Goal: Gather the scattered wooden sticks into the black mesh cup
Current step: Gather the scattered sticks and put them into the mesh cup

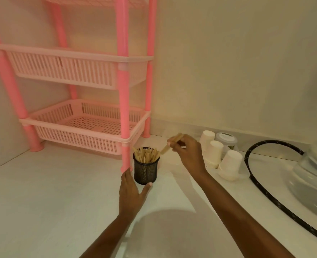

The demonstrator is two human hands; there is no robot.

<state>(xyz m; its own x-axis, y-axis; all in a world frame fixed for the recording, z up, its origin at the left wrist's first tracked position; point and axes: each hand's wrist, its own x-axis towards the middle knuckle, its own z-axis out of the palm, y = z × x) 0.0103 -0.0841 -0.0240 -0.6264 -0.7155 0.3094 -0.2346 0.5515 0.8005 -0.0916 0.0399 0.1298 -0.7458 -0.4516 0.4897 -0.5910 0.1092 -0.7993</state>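
A black mesh cup (145, 172) stands on the white counter, filled with several upright wooden sticks (146, 155). My left hand (131, 192) rests on the counter with thumb and fingers spread around the cup's base, touching it. My right hand (188, 153) hovers just right of and above the cup's rim, pinching a few wooden sticks (169, 146) that slant down toward the cup's opening. No loose sticks show on the counter.
A pink tiered basket rack (90, 127) stands directly behind and left of the cup, one leg (125, 146) right beside it. White paper cups (228, 164) and a lidded jar (226, 139) lie to the right. A black hoop (265, 187) and a clear bowl (310, 183) sit far right.
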